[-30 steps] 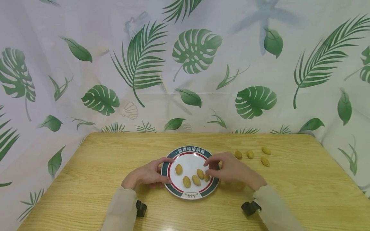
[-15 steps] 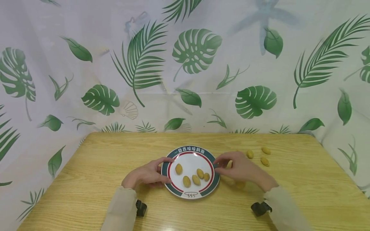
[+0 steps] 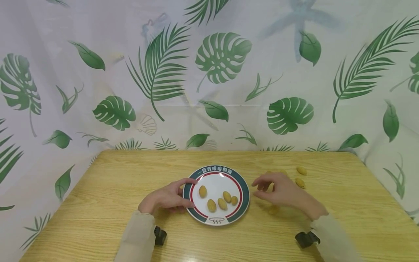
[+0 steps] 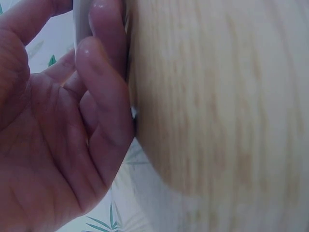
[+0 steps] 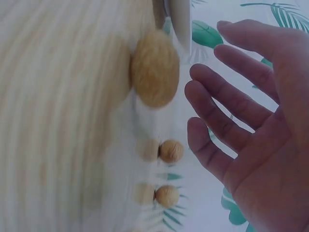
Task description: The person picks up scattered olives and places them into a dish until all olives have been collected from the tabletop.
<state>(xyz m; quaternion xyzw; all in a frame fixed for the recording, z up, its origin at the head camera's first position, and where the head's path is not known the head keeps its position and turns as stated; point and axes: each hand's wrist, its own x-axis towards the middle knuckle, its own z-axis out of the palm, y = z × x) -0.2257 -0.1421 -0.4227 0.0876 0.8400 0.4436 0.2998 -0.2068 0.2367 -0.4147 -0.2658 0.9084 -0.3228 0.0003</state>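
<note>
My left hand (image 3: 168, 196) grips the left rim of a round white plate (image 3: 214, 185) with a dark green and red border. In the left wrist view, curled fingers (image 4: 104, 77) lie at the plate's edge (image 4: 82, 21). Several tan oval nuts, walnut-like, rest on the plate, one nut (image 3: 203, 191) apart at the left. My right hand (image 3: 278, 189) hovers right of the plate, fingers loosely bent and holding nothing. A rough-shelled nut (image 5: 155, 69) lies on the table near those fingers in the right wrist view. Other nuts are partly hidden behind this hand.
Two nuts (image 3: 301, 170) (image 3: 300, 182) lie on the wooden table (image 3: 131, 167) beyond the right hand. Another nut (image 3: 274, 210) shows under the right wrist. A leaf-print curtain (image 3: 242, 120) hangs behind the table's back edge.
My right hand has drawn back from over the plate to the right, leaving a nut on the plate's right side. The left hand and the plate stay put.
</note>
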